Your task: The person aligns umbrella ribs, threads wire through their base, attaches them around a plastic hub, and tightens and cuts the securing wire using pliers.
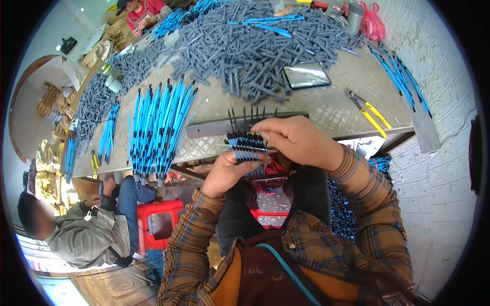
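Observation:
Over the table's near edge, my left hand [227,172] is closed round a bundle of thin blue rods with black ends [247,148]. A thin pale strip crosses the bundle. At the bundle's upper right, my right hand [303,142] has thumb and fingers pinched together at the black ends; what lies between the fingertips is hidden. Several slim black tips [244,113] rise above the bundle. Just behind it, a long grey metal bar [206,128] lies along the table edge.
A large heap of grey plastic plugs [219,41] covers the far table. Blue rods [161,127] lie left. A phone [307,75] and yellow-handled pliers [370,113] lie right. One person [97,229] sits left by a red stool [158,224]; another [143,14] works across the table.

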A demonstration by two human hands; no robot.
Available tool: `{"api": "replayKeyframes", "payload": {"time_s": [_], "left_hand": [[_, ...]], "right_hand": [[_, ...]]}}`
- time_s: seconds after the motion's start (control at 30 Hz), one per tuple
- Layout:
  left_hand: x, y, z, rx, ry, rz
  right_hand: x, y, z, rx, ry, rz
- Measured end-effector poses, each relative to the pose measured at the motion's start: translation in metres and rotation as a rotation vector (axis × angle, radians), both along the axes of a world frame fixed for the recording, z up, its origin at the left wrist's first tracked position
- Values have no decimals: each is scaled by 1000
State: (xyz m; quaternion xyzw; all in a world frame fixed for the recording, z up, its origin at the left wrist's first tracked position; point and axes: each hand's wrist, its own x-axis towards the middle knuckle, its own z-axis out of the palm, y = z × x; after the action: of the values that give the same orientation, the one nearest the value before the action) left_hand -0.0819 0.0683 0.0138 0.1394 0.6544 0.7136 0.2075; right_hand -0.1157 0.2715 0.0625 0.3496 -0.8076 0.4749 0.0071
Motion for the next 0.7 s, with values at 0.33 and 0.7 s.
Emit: {"api": "replayKeyframes", "payload": {"time_s": [0.33, 0.7], "left_hand": [[-6, -1, -7, 8, 51, -29], [-7, -2, -11, -46, 101, -89]], "right_hand": [[3, -17, -26, -346, -279, 17], [-9, -11, -18, -190, -185, 83]]}}
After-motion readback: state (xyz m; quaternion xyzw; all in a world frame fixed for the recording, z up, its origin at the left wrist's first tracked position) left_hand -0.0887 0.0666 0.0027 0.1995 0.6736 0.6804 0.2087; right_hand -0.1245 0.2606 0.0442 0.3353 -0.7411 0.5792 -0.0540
